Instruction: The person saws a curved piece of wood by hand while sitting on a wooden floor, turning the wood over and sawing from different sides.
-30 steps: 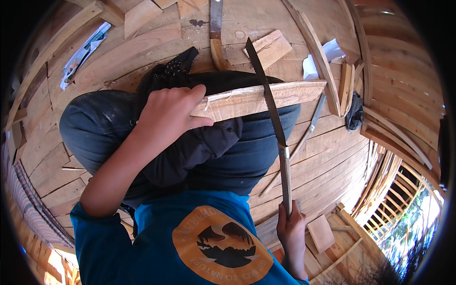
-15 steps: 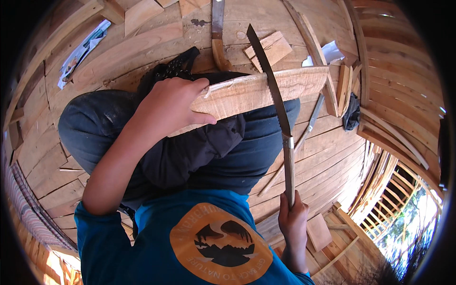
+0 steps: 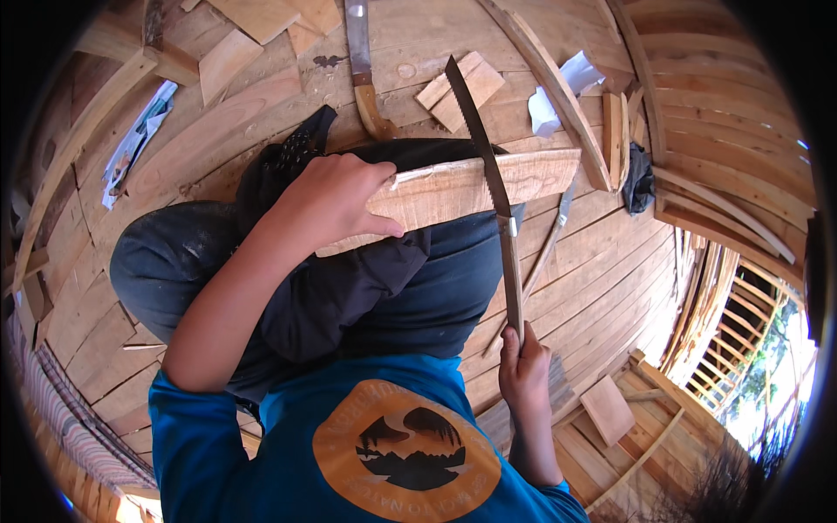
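Note:
A pale wooden board (image 3: 445, 193) lies across my lap, its right end reaching out past my knee. My left hand (image 3: 344, 200) grips its left part, with the thumb along the near face and the fingers over the top edge. In my right hand (image 3: 526, 366) is the wooden handle of a handsaw (image 3: 491, 174). The long toothed blade crosses the board's upper edge toward its right end, tip pointing up and away from me. Whether the teeth sit in a cut cannot be made out. A dark cloth (image 3: 349, 296) is bunched on my lap beneath the board.
Beyond my knees a machete-like knife (image 3: 361, 65) with a wooden handle lies on the plank floor. Near it are a small wood block (image 3: 462, 91), a long batten (image 3: 558, 91) and white paper (image 3: 567, 87). Another long-handled tool (image 3: 554, 235) lies to the right. A slatted railing (image 3: 737, 336) stands at far right.
The saw has drawn back toward me, with my right hand slightly higher in the picture. The view has shifted a little; my left hand keeps its hold on the board.

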Demonstrator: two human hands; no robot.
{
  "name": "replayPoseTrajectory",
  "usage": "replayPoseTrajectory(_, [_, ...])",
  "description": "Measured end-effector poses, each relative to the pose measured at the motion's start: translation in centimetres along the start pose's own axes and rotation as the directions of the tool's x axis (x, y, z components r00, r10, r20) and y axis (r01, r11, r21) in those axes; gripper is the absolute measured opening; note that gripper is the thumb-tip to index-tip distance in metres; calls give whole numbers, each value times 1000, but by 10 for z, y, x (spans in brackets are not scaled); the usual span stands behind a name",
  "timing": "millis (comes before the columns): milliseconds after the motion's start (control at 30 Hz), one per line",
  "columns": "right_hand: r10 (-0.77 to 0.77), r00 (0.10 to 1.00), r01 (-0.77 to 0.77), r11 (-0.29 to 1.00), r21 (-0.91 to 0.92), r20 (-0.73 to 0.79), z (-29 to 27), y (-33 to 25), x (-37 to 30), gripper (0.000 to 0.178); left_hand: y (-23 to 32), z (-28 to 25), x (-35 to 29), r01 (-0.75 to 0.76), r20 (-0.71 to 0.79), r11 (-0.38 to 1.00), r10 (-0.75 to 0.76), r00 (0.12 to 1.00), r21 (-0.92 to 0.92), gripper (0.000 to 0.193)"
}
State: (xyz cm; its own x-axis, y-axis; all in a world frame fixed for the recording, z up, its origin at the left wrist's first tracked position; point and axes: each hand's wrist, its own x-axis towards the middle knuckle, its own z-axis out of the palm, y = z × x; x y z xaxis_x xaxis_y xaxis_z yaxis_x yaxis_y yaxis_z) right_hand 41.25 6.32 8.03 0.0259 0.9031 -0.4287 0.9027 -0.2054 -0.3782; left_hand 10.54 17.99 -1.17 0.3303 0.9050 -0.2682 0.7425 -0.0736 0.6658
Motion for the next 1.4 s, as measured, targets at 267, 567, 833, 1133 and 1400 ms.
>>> replayPoseTrajectory(267, [-7,999,5,999,-44,-43,6,10,-14,29,-5,10,4,49,29,999,-50,998,15,85])
replayPoseTrajectory(567, [-13,997,15,1000,21,-72,38,14,3,14,-5,18,-1,74,-40,997,-74,996,0,89])
replayPoseTrajectory(833, [-25,998,22,998,-57,-60,7,18,-35,12,0,13,3,109,53,994,-111,992,27,91])
replayPoseTrajectory(1133, [2,997,-9,996,-87,-78,24,19,-28,12,-11,25,4,115,-27,993,-115,993,0,93])
replayPoseTrajectory(1400, [61,996,-65,997,-49,-70,29,10,-18,15,-6,31,-5,134,-99,991,-132,986,9,88])
